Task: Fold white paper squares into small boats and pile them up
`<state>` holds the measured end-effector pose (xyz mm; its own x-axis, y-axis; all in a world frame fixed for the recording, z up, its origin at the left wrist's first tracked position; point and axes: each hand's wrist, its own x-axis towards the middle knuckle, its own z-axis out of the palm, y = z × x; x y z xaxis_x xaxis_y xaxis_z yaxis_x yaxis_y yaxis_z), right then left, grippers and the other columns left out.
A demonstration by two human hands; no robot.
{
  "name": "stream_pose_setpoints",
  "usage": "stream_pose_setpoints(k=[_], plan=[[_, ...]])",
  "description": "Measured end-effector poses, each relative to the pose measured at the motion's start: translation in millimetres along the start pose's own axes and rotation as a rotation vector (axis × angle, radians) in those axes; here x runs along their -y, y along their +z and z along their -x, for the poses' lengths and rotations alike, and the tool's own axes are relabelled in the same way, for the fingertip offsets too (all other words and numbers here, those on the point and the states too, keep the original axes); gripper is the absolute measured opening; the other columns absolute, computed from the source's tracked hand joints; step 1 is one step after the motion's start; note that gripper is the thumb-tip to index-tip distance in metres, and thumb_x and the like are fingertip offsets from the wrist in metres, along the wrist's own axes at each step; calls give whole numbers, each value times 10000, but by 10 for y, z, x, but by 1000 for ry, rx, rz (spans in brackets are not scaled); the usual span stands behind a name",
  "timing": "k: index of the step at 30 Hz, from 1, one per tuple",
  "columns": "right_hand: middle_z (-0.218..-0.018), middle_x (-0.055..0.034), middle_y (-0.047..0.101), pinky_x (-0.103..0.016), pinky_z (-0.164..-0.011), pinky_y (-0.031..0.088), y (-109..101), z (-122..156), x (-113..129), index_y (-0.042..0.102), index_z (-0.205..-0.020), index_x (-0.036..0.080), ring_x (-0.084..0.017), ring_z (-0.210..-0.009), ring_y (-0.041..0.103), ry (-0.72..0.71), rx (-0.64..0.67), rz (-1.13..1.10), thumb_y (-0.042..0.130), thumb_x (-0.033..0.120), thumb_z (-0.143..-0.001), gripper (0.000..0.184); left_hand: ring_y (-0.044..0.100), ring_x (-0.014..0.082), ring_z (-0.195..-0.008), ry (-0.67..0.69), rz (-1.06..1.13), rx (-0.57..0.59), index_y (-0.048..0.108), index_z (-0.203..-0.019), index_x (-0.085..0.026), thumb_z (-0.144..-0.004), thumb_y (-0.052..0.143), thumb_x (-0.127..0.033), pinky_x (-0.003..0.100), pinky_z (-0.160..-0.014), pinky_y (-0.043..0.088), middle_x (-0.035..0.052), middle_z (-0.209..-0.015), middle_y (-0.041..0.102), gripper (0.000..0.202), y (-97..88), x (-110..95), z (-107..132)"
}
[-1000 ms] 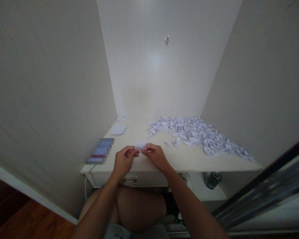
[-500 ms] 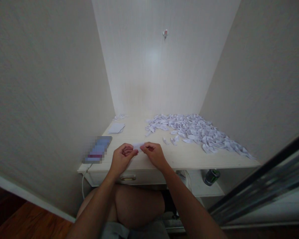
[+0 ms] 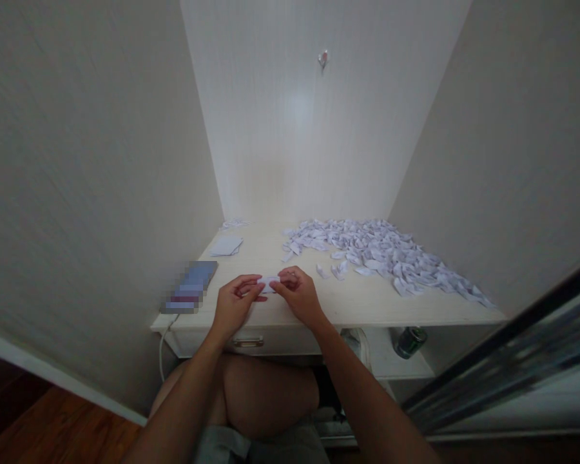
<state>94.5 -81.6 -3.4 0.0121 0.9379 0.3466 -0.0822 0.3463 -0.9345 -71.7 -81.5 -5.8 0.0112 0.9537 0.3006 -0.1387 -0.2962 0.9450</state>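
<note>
Left hand and right hand pinch a paper slip

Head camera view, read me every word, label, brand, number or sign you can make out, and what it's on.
No text can be read.
Can: green marking, too small and dark to read.
Screen: blurred out, unreadable.
Held paper, paper pile: no legible writing.

the paper is small, white and plain, wider than it is deep. it lies crosswise over the front of the desk, its ends pinched between the left hand and right hand, fingers covering both ends. any creases are too small to tell.
</note>
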Motion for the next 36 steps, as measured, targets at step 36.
stream_pose_setpoints(k=[36], plan=[[-768, -50, 742, -315, -689, 510, -38, -1, -6, 751, -815, 203, -204, -710, 666, 0, 26, 155, 751, 395, -755, 201, 727, 229, -719, -80, 51, 16, 768, -843, -105, -597, 886, -408, 446, -715, 666, 76, -791, 768, 408, -9, -57, 3]])
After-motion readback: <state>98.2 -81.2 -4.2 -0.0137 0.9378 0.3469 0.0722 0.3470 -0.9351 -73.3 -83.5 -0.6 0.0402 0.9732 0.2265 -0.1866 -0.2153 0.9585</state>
